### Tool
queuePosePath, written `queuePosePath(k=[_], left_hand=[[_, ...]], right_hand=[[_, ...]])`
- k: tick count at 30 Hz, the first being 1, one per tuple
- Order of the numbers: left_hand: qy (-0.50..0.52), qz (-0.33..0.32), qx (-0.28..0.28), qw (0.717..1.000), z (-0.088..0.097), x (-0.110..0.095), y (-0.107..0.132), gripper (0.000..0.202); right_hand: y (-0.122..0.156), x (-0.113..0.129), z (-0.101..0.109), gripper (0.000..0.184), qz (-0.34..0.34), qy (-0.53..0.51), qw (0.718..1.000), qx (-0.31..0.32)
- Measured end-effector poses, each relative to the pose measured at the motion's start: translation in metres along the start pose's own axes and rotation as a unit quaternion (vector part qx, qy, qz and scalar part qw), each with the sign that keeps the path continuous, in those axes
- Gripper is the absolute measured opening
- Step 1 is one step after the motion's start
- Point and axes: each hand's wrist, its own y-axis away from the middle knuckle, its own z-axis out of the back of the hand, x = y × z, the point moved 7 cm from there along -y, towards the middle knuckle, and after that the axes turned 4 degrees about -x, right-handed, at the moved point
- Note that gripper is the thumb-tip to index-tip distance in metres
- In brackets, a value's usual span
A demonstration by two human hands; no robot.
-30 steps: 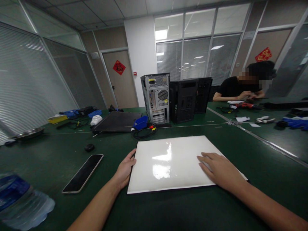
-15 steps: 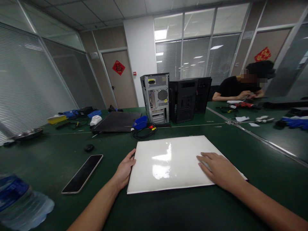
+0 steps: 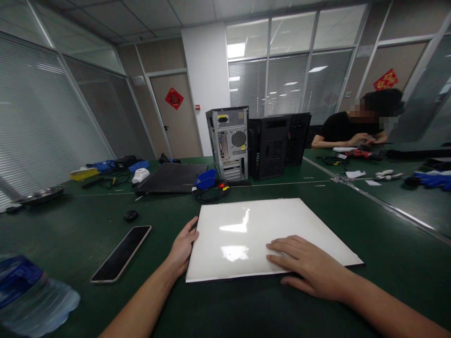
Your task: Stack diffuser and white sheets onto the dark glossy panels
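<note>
A glossy white rectangular panel (image 3: 253, 225) with a thin dark edge lies in front of me, bright light patches reflected on its surface. My left hand (image 3: 183, 244) grips its left edge, thumb on the top side and the other fingers along the side, partly hidden. Over the panel's front right part, my right hand (image 3: 305, 265) rests with fingers stretched out and slightly apart; its thumb hangs past the front edge. Nothing is held in the right hand.
On the green table are a phone (image 3: 121, 253), a small black round object (image 3: 130, 216), and a water bottle (image 3: 35, 295). Behind the panel stand an open computer case (image 3: 230, 145), a black case (image 3: 271, 148), and a blue tray (image 3: 206, 179). A person (image 3: 352, 126) sits at the right.
My right hand has slid left and nearer to me across the panel, its thumb now past the front edge. My left hand keeps its place on the left edge.
</note>
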Motion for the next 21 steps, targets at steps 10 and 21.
queuePosePath(k=[10, 21], left_hand=[[-0.009, 0.005, -0.001, 1.0, -0.006, -0.003, 0.008, 0.071], [0.014, 0.016, 0.002, 1.0, -0.007, -0.004, 0.007, 0.071]], right_hand=[[-0.008, 0.034, 0.002, 0.016, 0.098, 0.152, 0.975, -0.133], [-0.003, 0.018, 0.006, 0.009, 0.055, 0.185, 0.97, -0.149]])
